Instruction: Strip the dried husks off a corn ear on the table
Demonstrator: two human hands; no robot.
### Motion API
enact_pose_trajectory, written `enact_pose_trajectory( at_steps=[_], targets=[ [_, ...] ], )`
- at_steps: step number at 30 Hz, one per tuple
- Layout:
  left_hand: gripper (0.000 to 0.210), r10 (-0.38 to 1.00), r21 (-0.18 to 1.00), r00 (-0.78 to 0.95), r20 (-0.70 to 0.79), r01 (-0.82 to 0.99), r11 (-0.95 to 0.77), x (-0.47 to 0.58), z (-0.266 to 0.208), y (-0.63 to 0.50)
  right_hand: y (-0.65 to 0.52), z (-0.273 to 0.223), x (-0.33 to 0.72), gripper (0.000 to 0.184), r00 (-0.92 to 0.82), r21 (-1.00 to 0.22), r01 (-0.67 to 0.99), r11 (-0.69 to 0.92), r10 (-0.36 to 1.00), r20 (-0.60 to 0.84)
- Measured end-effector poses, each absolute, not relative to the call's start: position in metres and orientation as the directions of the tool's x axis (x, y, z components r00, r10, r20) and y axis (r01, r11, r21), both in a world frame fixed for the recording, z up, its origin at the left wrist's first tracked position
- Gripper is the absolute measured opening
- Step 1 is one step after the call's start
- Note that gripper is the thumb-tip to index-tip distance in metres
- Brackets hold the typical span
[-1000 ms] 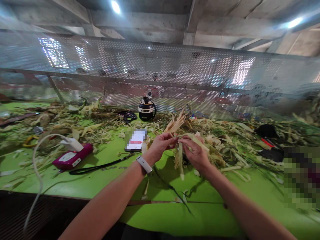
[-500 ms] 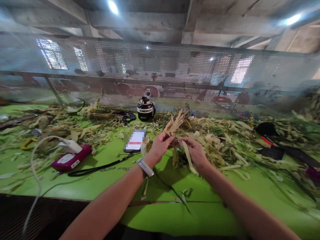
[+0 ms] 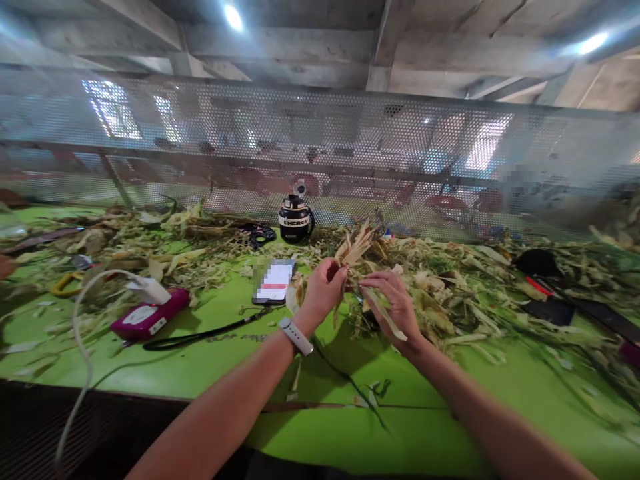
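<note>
My left hand (image 3: 323,290), with a white band on its wrist, pinches the base of a bundle of dry corn husks (image 3: 357,245) that fans out up and away. To the right, my right hand (image 3: 395,303) has a pale husk strip (image 3: 384,313) lying along its palm, pinched near the thumb. Its other fingers are stretched towards the bundle. A gap shows between the two hands. Fingers and husks overlap at the bundle's base, so its lower end is partly hidden.
Loose husks (image 3: 450,287) cover much of the green table (image 3: 350,437). Further left are a phone (image 3: 274,281) with a black strap, a magenta power strip (image 3: 150,315) with a white charger, and a black bottle (image 3: 294,220). Behind stands a perforated metal screen (image 3: 325,127).
My right hand has drawn slightly away from the left, its fingers straighter, with the husk strip still in it. The left hand keeps the bundle. The view has shifted slightly.
</note>
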State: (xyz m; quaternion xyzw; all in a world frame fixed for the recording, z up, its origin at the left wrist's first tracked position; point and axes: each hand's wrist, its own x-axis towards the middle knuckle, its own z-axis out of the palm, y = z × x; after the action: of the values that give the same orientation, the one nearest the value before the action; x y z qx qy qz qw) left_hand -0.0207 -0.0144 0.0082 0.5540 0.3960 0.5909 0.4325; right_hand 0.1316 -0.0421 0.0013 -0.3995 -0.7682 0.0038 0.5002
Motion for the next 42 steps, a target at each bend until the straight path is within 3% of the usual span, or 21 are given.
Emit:
enact_pose_trajectory(
  at_steps=[6, 10, 15, 21, 25, 30, 34, 38, 42],
  targets=[
    [0.020, 0.864, 0.851, 0.225, 0.451, 0.183, -0.492, -0.025, 0.008, -0.014, -0.039, 0.005, 0.140, 0.017, -0.200, -0.319, 0.641, 0.698, 0.553, 0.809],
    [0.021, 0.774, 0.796, 0.421, 0.473, 0.172, -0.580, -0.022, 0.008, -0.015, -0.035, 0.007, 0.144, 0.017, -0.047, -0.474, 0.639, 0.606, 0.645, 0.762],
    [0.010, 0.767, 0.870, 0.521, 0.374, 0.090, -0.485, -0.017, 0.006, -0.015, -0.035, 0.008, 0.140, 0.017, 0.080, -0.654, 0.640, 0.402, 0.812, 0.578],
    [0.011, 0.822, 0.971, 0.524, 0.224, -0.046, -0.235, -0.016, 0.010, -0.026, -0.031, 0.002, 0.135, 0.017, 0.097, -0.669, 0.619, 0.411, 0.805, 0.585],
    [0.023, 0.850, 0.956, 0.463, 0.251, 0.017, -0.292, -0.016, 0.011, -0.028, -0.027, -0.004, 0.132, 0.017, 0.117, -0.757, 0.495, 0.426, 0.831, 0.544],
    [0.026, 0.844, 0.924, 0.430, 0.321, 0.052, -0.378, -0.016, 0.008, -0.019, -0.029, 0.001, 0.129, 0.016, 0.146, -0.965, 0.183, 0.188, 0.965, 0.216],
    [0.026, 0.884, 0.942, 0.357, 0.302, 0.028, -0.333, -0.020, 0.006, -0.012, -0.029, 0.010, 0.132, 0.019, 0.112, -0.995, 0.087, 0.054, 0.992, 0.064],
    [0.027, 0.931, 0.962, 0.265, 0.249, 0.042, -0.269, -0.028, 0.003, -0.003, -0.032, 0.022, 0.141, 0.024, -0.018, -0.996, 0.035, 0.084, 0.996, 0.084],
    [0.028, 0.958, 0.973, 0.187, 0.218, 0.030, -0.228, -0.033, 0.002, 0.001, -0.042, 0.038, 0.148, 0.019, -0.164, -0.980, -0.174, 0.099, 0.978, 0.128]
  ],
)
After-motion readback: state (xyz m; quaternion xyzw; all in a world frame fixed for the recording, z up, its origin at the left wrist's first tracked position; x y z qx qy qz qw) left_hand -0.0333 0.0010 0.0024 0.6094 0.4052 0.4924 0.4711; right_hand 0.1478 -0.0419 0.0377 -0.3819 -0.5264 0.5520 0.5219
